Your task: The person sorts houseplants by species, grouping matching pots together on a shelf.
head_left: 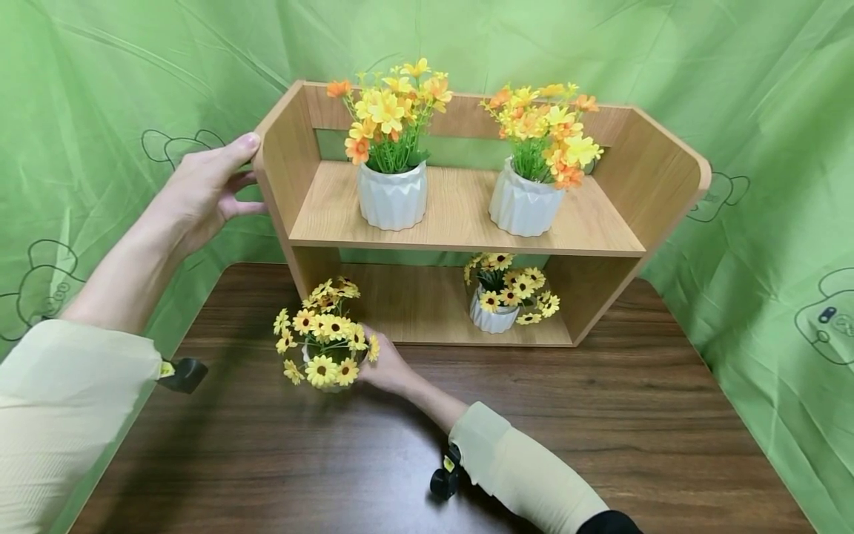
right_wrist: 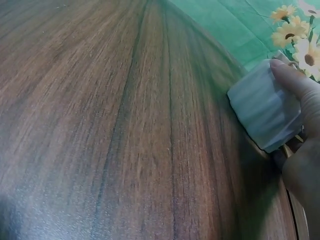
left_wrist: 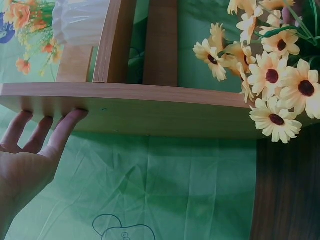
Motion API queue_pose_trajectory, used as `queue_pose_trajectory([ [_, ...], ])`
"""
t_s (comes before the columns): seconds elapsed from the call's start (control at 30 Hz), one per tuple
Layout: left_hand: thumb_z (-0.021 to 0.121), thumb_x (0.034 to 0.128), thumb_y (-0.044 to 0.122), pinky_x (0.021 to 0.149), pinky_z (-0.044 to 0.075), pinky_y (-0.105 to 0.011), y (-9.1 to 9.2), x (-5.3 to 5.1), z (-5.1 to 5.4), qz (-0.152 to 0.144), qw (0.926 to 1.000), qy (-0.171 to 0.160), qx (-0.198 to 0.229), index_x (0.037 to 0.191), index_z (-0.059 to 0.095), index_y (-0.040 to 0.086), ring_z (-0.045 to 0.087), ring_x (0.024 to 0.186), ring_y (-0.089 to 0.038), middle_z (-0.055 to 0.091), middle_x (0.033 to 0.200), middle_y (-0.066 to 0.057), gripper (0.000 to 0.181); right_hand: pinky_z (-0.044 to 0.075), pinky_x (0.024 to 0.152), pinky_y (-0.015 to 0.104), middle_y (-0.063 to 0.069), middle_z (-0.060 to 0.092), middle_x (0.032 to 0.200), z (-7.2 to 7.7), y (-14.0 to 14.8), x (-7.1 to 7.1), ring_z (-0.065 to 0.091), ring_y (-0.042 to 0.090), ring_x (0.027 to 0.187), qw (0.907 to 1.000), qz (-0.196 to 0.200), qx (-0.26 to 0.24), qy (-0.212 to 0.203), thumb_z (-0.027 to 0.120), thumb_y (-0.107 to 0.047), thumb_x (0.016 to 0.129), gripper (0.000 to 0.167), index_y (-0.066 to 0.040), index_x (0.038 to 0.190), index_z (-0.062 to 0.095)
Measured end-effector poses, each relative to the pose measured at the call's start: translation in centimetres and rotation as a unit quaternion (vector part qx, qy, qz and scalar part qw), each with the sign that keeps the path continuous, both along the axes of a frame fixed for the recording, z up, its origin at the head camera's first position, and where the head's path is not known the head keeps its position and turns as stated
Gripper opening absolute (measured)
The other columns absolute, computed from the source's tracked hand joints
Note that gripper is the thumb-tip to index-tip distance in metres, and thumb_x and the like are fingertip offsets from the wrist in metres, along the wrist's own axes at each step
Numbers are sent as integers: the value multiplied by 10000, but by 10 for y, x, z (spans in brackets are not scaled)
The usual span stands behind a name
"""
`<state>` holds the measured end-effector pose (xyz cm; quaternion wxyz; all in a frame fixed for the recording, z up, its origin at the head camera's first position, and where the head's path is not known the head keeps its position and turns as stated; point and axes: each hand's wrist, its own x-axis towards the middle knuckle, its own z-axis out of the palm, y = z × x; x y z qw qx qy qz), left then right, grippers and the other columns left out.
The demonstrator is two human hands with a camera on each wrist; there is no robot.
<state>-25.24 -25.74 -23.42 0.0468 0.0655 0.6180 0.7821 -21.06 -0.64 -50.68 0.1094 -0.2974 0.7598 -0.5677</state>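
Note:
My right hand (head_left: 385, 363) grips a white ribbed pot (right_wrist: 267, 105) of yellow daisies (head_left: 327, 334), in front of the lower left part of a wooden two-tier shelf (head_left: 460, 243). In the right wrist view the thumb lies along the pot's side near the rim; other fingers are mostly hidden. Up at the shelf's left side panel (left_wrist: 175, 112), my left hand (head_left: 207, 182) touches the outer face and front edge with its fingertips. A second daisy pot (head_left: 494, 315) stands on the lower tier, towards the right.
On the upper tier stand two white pots of orange and yellow flowers, a left pot (head_left: 392, 196) and a right pot (head_left: 525, 200). The shelf rests on a dark wooden table (head_left: 600, 423). Green cloth (head_left: 767, 111) hangs behind and beside it.

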Motion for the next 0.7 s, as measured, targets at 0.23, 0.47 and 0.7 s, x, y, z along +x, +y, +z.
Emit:
queue_pose_trajectory([
  [0.23,656,1023,288,823,673,-357,0,0,0,20,10000,-1,15,1393,631,98,463,1412,-220,445,1548,-20,417,532,1074,225,134,683,1324,1,4,-5,669,209,1181,9996,160,-17,-236,650,176,736,711,-59,1402,566],
  [0.47,655,1024,285,823,673,-357,-1,0,0,8,10000,-8,35,1393,634,108,452,1421,-220,431,1567,-20,410,566,1008,227,143,707,1244,11,17,-12,658,67,1028,9961,591,236,-619,671,135,763,634,-55,1363,587],
  [0.7,654,1024,289,819,673,-354,-1,0,-1,-10,10000,-1,33,1386,637,104,455,1421,-215,444,1566,-24,407,530,1105,285,136,681,1319,21,31,-22,658,182,1177,9914,994,451,-728,635,131,774,666,-75,1403,566],
])
